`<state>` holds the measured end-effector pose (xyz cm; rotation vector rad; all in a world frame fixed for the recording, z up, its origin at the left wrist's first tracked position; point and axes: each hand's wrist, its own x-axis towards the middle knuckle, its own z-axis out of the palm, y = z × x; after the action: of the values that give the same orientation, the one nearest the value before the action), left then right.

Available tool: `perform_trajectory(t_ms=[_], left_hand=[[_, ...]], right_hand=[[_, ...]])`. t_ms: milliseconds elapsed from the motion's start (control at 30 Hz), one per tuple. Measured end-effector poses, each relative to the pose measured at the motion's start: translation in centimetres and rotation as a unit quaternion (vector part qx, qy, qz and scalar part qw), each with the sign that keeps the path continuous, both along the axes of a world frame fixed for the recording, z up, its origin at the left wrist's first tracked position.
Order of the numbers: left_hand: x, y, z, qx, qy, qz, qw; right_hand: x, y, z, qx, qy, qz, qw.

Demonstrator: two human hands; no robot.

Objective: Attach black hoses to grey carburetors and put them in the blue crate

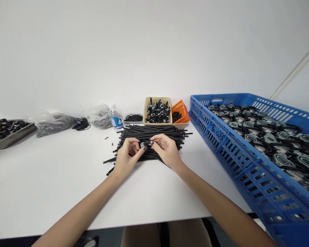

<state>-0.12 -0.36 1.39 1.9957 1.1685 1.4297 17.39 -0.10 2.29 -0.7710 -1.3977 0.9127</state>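
Around the frame's centre, the left hand (pixel 126 155) and right hand (pixel 167 151) pinch a part (pixel 145 143) together over black rods (pixel 154 130); at right stands a blue crate (pixel 222 144).

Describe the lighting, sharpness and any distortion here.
Head view: soft, fairly even light across the wall; head view: the part between left hand and right hand is small, hard to make out; head view: the crate looks stretched toward the picture's edge.

Two hands (pixel 126 156) (pixel 169 152), one bottle (pixel 115 119), one crate (pixel 219 135), tubes (pixel 149 130) (uncountably many)
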Motion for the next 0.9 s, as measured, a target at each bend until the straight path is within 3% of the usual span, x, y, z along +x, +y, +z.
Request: perform_trajectory(t_ms=[233,500,900], left_hand=[[-0.18,0.13,-0.12,0.045,0.115,-0.010,0.992],[-0.50,0.08,-0.43,0.014,0.125,-0.008,0.992],[-0.36,0.03,-0.49,-0.027,0.100,-0.076,0.992]], right_hand=[[0.14,-0.09,-0.11,-0.001,0.006,0.005,1.000],[0.31,-0.20,0.28,-0.002,0.017,0.032,0.999],[0.17,-0.21,0.13,0.029,-0.012,-0.017,0.999]])
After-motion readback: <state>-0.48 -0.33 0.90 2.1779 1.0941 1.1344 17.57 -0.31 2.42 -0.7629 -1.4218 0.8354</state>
